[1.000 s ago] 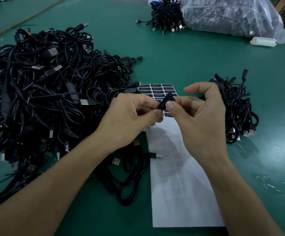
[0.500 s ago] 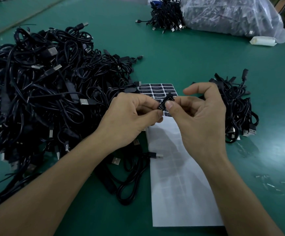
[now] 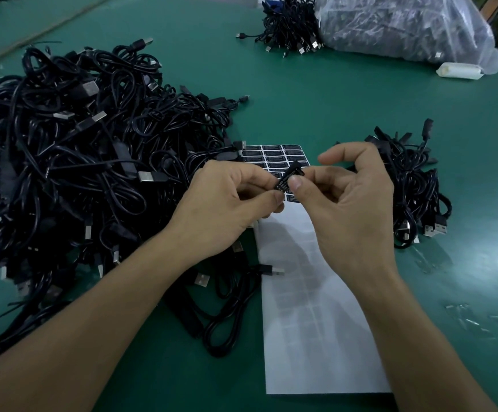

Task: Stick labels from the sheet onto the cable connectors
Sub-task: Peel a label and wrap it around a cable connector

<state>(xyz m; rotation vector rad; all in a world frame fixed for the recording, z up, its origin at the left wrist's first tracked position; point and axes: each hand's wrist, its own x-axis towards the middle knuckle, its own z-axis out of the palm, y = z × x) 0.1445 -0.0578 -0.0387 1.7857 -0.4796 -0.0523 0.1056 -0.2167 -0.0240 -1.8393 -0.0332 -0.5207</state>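
Pinching connector [image 3: 297, 169] in left hand [image 3: 227, 203], raised above label sheet [image 3: 316, 307], probably to give a steady face for sticking. Squeezing label [image 3: 283, 183] onto it between right hand [image 3: 352, 209] thumb and curled fingers, index lifted clear. Sheet parked between big cable pile [image 3: 78, 144] and smaller pile [image 3: 414, 185], apparently for short reach both ways. Down to a few label rows at far end.

A smooth green table [image 3: 346, 93], faintly sheened, is covered with black plastic-sheathed cables [image 3: 72, 150] tipped with bright metal plugs [image 3: 149, 176]; matt black labels [image 3: 274, 153] are carried on slick white backing paper [image 3: 316, 337], and a crinkled clear plastic bag [image 3: 405, 28] is seen behind
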